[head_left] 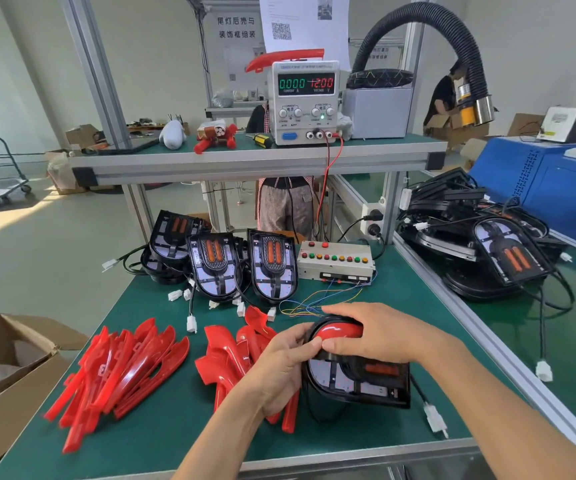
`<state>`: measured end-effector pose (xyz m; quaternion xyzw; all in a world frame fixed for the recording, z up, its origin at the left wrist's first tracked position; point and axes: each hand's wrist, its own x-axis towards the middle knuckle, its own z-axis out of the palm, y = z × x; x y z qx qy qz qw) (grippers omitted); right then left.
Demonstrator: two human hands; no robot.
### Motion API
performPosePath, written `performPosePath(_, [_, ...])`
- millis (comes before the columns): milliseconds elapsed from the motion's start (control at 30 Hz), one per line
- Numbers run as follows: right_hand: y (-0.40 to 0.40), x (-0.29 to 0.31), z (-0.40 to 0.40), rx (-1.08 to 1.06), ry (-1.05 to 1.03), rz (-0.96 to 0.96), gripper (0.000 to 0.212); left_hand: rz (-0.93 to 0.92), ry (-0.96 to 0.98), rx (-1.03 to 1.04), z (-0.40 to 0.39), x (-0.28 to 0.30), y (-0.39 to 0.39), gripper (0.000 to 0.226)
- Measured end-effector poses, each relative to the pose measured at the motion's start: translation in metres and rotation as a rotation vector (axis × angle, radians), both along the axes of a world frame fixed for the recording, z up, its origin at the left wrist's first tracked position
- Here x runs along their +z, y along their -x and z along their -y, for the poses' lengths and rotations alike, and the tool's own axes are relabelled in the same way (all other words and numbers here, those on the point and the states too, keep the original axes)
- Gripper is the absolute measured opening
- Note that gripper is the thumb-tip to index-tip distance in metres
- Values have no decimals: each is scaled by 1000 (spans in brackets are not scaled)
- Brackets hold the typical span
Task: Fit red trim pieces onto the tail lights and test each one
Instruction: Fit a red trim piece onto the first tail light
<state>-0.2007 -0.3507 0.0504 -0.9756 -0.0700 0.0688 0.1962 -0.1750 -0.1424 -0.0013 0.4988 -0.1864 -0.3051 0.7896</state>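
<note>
A black tail light (359, 379) lies on the green bench in front of me, with a red trim piece (337, 332) on its rounded far end. My left hand (279, 368) grips the light's left edge, thumb on the trim. My right hand (376, 332) curls over the top of the trim, fingers pressing it down. Loose red trim pieces lie in two heaps, one at left (120, 372) and one beside my left hand (224, 355). Three more tail lights (272, 268) stand at the back of the bench.
A test box with coloured buttons (335, 261) sits behind my hands, thin wires trailing from it. A power supply (304, 102) reading 12.00 stands on the shelf above. More tail lights (487, 244) pile at right. An open cardboard box (6, 375) is at left.
</note>
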Motion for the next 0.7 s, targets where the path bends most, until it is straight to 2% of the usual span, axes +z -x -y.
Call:
performPosePath(267, [1,-6,-1,30,-87,83,64,56,8,68,5,-2,-2,40])
performPosePath(433, [3,-9,3,25,-100,114,68,71,-8,-9,1,1,-1,37])
performPosePath(567, [6,-6,14,8,-145,1,85,43,-34,-46,-2,3,-2,37])
performPosePath(700, [12,2,41,-86,-249,-67,68,-29,-9,8,-3,2,-4,36])
